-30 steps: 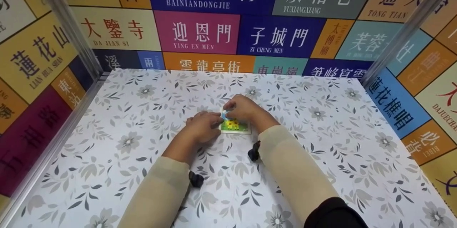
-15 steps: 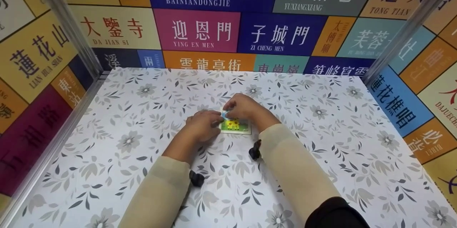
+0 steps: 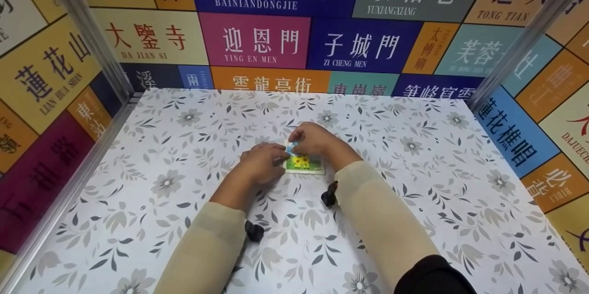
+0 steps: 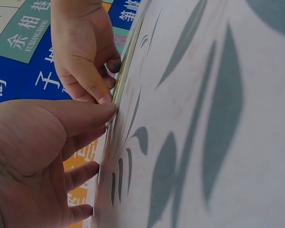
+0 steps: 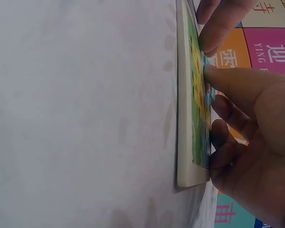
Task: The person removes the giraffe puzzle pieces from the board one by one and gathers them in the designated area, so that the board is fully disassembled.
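Note:
A small flat picture board [image 3: 313,166], with a pale rim, green ground and a spotted yellow animal on it, lies on the table between both hands. My left hand [image 3: 261,163] is at its left side. In the left wrist view, its thumb lies straight at the board's edge and the other fingers spread near the tabletop. My right hand [image 3: 315,140] reaches over the board's far part, with thumb and finger pinching a small light-blue puzzle piece [image 3: 291,147] at the board's surface. The fingers hide most of that piece and the upper part of the picture.
Beneath everything is a table [image 3: 165,225] with a white covering of grey flowers and leaves. Panels with large Chinese lettering [image 3: 257,41] stand at the back and both sides. Metal posts [image 3: 108,50] rise at the table's far corners.
Hands and board stay in nearly the same place. Slightly more of the light-blue piece shows between the fingertips than half a second ago.

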Available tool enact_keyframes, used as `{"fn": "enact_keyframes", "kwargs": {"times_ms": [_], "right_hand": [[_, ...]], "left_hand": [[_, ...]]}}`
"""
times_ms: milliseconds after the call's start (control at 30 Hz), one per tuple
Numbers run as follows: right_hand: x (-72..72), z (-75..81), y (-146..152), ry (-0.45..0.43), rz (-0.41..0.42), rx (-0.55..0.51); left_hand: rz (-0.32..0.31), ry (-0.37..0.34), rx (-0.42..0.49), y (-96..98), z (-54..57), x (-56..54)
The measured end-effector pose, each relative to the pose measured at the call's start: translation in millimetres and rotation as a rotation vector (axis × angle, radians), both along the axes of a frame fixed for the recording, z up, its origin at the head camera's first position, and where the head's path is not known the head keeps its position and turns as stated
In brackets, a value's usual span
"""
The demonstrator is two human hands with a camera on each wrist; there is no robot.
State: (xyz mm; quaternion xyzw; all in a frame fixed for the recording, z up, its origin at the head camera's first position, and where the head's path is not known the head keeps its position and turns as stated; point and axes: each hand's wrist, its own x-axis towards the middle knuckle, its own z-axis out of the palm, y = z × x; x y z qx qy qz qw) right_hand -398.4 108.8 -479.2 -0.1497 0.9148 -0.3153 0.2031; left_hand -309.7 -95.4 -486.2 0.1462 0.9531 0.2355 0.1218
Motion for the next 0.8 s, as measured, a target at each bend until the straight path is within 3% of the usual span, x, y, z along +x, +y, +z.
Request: {"fn": "enact_keyframes", "kwargs": {"times_ms": [267,500,667,800], "right_hand": [[2.1,2.8,2.8,-0.028,-0.026,-0.047],[4.6,3.2,8.1,0.04,-0.01,-0.125],[5.9,3.3,12.9,0.016,-0.041,-0.209],[5.2,4.3,22.2,0.038,-0.05,-0.213]], "left_hand": [[-0.007,0.009,-0.012,0.8,-0.2,-0.3],[-0.012,0.03,0.022,-0.3,1.6,4.7],[-0.005,0.033,0.021,-0.7,1.7,5.5],[-0.009,0.039,0.014,-0.4,1.3,4.4]]}}
